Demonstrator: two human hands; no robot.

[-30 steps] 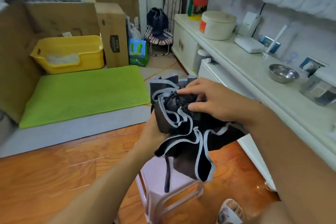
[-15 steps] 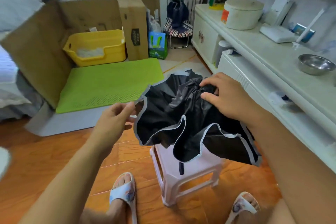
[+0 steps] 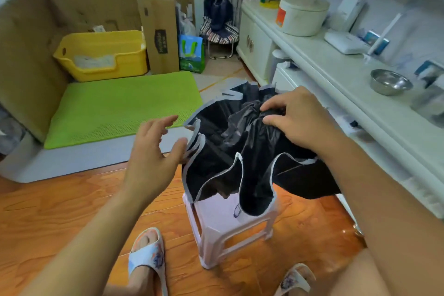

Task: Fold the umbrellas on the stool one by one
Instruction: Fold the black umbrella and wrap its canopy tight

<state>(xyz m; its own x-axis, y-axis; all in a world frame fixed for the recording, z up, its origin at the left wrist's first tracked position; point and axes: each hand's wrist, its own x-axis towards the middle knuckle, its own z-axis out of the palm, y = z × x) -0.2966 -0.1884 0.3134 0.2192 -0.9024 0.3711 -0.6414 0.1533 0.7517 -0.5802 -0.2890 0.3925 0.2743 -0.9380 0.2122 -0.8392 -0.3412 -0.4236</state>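
We pinch the black umbrella [image 3: 242, 151] over the stool [image 3: 216, 214] with our right hand [image 3: 295, 120]; our released left hand [image 3: 153, 151] should next gather the loose panels.

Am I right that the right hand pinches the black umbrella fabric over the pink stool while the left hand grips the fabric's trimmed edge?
Not quite. In the head view the left hand grips nothing: its fingers are spread open beside the trimmed edge. The rest holds: the right hand pinches the black umbrella fabric over the pink stool.
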